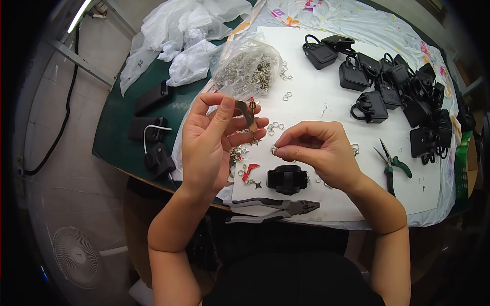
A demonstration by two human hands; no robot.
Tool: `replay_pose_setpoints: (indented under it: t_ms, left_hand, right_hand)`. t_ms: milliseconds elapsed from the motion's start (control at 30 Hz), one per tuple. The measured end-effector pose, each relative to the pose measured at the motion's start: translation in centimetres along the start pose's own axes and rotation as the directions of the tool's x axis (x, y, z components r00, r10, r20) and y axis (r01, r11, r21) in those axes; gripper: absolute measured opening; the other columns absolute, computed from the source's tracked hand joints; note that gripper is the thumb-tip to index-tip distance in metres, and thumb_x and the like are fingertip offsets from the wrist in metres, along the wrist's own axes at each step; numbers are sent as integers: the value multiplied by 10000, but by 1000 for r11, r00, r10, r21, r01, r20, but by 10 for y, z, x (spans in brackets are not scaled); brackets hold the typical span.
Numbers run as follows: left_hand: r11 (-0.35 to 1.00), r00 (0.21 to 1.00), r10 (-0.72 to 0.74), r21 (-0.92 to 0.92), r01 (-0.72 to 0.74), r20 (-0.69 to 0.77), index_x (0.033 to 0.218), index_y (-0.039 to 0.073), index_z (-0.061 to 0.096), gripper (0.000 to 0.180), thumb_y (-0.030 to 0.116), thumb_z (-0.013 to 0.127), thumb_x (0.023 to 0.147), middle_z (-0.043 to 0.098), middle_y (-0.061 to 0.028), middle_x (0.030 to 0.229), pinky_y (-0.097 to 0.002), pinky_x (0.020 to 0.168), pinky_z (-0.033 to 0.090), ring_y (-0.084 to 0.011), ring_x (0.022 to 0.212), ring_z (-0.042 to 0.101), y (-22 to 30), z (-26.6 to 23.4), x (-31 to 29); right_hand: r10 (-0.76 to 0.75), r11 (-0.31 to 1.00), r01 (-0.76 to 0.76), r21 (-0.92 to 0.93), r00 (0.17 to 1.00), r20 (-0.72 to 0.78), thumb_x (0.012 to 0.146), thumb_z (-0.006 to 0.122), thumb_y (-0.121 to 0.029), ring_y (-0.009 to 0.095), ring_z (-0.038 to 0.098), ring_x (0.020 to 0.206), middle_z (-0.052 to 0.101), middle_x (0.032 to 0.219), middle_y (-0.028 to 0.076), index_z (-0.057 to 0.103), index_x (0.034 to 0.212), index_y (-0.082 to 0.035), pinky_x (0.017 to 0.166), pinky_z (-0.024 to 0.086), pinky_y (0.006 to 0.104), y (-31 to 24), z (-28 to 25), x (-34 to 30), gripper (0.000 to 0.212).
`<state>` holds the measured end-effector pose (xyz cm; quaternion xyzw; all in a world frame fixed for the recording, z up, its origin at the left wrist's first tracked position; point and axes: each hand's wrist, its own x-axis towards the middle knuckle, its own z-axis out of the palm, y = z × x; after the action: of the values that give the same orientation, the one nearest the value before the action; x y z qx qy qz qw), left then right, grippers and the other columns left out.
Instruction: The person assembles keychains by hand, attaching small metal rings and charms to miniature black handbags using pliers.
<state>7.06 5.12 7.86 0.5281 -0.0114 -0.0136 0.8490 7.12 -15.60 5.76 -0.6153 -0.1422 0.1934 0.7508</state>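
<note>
My left hand (pixel 205 145) is raised over the work surface, thumb and fingers closed on a brownish, curved high-heel-shaped charm (pixel 245 113). A small metal clasp and a star-shaped pendant (pixel 255 141) hang along it. To its right, my right hand (pixel 326 153) pinches a small silvery metal piece (pixel 274 150), apparently a ring, mostly covered by the fingertips. Below the hands lie a red high-heel-shaped charm (pixel 248 173), a dark star pendant (pixel 258 185) and a black block-like object (pixel 287 179). Loose metal rings (pixel 276 125) are scattered between the hands.
Grey-handled pliers (pixel 286 206) lie at the near edge; green-handled needle-nose pliers (pixel 390 166) are at right. Several miniature black handbags (pixel 370 107) crowd the far right. A clear bag of metal rings (pixel 248 69) stands behind, with black devices (pixel 159 160) and a white cable at left.
</note>
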Motion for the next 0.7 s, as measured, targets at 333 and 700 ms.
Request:
replay_pose_setpoints:
  t_ms: [333, 700]
  left_hand:
    - [997, 998, 35, -75, -31, 55, 1067, 72, 529, 176, 242, 490, 1046, 667, -147, 1041, -420, 811, 611, -264, 978, 700, 2, 17, -21]
    - [996, 997, 63, -67, -65, -42, 1133, 42, 520, 162, 84, 571, 984, 660, -178, 1097, -413, 944, 514, -276, 1070, 649, -2, 6, -28]
  right_hand:
    - [-108, 994, 108, -6, 993, -42, 851, 746, -35, 112, 694, 862, 738, 905, 81, 718, 957, 47, 789, 560, 249, -3, 13, -4, 137]
    - [-365, 927, 357, -117, 929, -55, 870, 711, -9, 140, 644, 962, 695, 996, 93, 669, 954, 15, 906, 496, 291, -2, -2, -12, 97]
